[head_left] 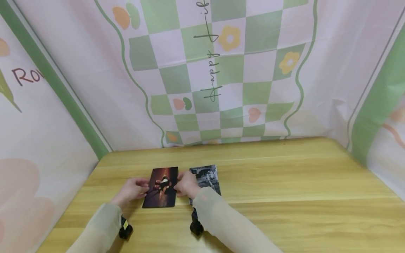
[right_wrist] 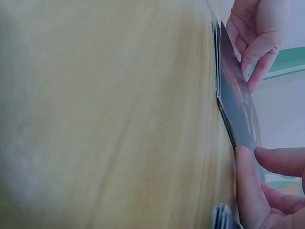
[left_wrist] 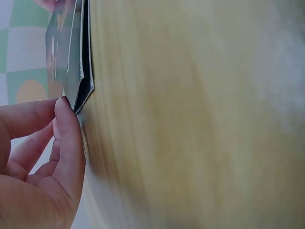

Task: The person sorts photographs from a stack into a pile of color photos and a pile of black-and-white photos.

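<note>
A small stack of dark picture cards [head_left: 161, 196], the top one printed with figures in an orange glow, lies on the wooden table. My left hand [head_left: 131, 189] pinches its left edge between thumb and fingertips. At the opposite edge, my right hand [head_left: 186, 184] pinches it too. In the left wrist view, the layered cards [left_wrist: 86, 88] show a narrow gap between them near the thumb. Both hands meet the cards [right_wrist: 238, 107] in the right wrist view. A second pile with a black-and-white picture [head_left: 209, 177] lies just right, partly hidden by my right hand and sleeve.
The wooden table [head_left: 284, 182] reaches back to a checkered cloth [head_left: 227, 88] hanging behind it. Printed cloth also hangs at both sides. Black wrist devices [head_left: 126, 230] stick out below both wrists. The neighbouring pile's corner [right_wrist: 223, 217] sits close under my right hand.
</note>
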`<state>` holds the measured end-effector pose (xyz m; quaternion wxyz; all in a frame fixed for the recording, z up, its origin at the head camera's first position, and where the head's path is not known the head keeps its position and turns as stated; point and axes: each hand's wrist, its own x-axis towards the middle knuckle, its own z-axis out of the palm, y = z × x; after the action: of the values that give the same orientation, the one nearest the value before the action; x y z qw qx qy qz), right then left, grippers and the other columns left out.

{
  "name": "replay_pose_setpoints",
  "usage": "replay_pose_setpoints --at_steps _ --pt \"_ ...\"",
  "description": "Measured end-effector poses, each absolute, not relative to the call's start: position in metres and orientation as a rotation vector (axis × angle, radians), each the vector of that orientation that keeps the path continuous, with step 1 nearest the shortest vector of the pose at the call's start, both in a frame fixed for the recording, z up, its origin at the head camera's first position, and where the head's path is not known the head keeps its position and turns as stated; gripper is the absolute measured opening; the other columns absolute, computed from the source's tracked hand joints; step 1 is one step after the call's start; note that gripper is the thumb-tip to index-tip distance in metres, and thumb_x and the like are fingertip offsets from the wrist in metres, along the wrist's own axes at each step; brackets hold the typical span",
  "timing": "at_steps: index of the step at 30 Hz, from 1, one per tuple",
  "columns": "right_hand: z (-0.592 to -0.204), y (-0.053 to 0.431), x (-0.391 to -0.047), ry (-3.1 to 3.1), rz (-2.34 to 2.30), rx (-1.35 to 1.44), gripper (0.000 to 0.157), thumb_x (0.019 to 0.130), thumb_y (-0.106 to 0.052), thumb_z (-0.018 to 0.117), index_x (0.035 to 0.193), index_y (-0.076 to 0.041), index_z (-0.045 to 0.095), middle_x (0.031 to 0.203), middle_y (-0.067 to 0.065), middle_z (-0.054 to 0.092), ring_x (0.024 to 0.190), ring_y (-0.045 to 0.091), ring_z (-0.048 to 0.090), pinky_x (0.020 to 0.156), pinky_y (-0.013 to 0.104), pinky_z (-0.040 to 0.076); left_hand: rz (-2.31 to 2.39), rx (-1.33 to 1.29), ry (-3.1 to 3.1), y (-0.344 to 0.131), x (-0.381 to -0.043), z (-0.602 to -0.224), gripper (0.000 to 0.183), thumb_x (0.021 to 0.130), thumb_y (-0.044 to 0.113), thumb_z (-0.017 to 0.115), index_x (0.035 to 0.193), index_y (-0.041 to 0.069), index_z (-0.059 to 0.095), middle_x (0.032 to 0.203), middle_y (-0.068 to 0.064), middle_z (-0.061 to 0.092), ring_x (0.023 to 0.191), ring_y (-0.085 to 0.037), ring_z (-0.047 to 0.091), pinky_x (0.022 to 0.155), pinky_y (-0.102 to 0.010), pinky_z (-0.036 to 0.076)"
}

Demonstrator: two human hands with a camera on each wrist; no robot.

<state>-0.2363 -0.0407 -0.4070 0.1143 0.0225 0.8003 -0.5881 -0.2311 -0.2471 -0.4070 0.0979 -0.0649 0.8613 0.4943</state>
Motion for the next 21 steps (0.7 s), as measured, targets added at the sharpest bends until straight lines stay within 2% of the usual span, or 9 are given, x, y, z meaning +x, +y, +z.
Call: replay_pose_setpoints --at_steps 5,10,14,17,21 --pt "-0.4059 -0.0397 -0.2369 2.322 -1.709 0.034 0.031 0.08 0.01 0.065 0.11 0.01 0.056 0.096 0.023 0.059 0.062 0.022 0.063 0.053 0.033 0.059 1.446 -0.187 2.569 -0.2466 -0.232 -0.4074 0.037 0.088 -0.012 0.05 0.125 -0.012 0.052 0.106 -0.022 0.061 0.092 -0.021 0.061 0.077 -0.034 0.059" --pt "-0.406 -0.0387 -0.2363 2.288 -1.72 0.025 0.032 0.082 0.01 0.062 0.113 0.01 0.053 0.084 0.016 0.058 0.056 0.017 0.054 0.053 0.034 0.059 1.444 -0.192 2.576 -0.2464 -0.2326 -0.4084 0.036 0.088 -0.013 0.05 0.124 -0.013 0.053 0.103 -0.022 0.061 0.089 -0.02 0.062 0.076 -0.034 0.06" --pt "-0.406 -0.0374 -0.2348 2.218 -1.763 0.042 0.034 0.084 0.009 0.061 0.117 0.009 0.052 0.082 0.012 0.055 0.059 0.017 0.049 0.052 0.032 0.056 1.445 -0.166 2.581 -0.2471 -0.2325 -0.4095 0.035 0.088 -0.013 0.052 0.122 -0.014 0.052 0.101 -0.022 0.061 0.086 -0.018 0.062 0.075 -0.035 0.06" --pt "-0.405 -0.0361 -0.2335 2.168 -1.793 0.046 0.034 0.085 0.008 0.06 0.118 0.008 0.052 0.084 0.013 0.058 0.062 0.018 0.051 0.054 0.033 0.057 1.467 -0.141 2.588 -0.2493 -0.232 -0.4094 0.034 0.087 -0.012 0.053 0.121 -0.017 0.052 0.099 -0.023 0.062 0.083 -0.018 0.063 0.074 -0.036 0.06" --pt "-0.4008 -0.0311 -0.2298 2.126 -1.808 0.004 0.034 0.086 0.005 0.061 0.119 0.007 0.053 0.089 0.017 0.064 0.07 0.021 0.062 0.063 0.036 0.06 1.48 -0.102 2.606 -0.2523 -0.229 -0.4081 0.034 0.089 -0.009 0.053 0.122 -0.017 0.05 0.101 -0.026 0.062 0.083 -0.021 0.065 0.072 -0.037 0.06"
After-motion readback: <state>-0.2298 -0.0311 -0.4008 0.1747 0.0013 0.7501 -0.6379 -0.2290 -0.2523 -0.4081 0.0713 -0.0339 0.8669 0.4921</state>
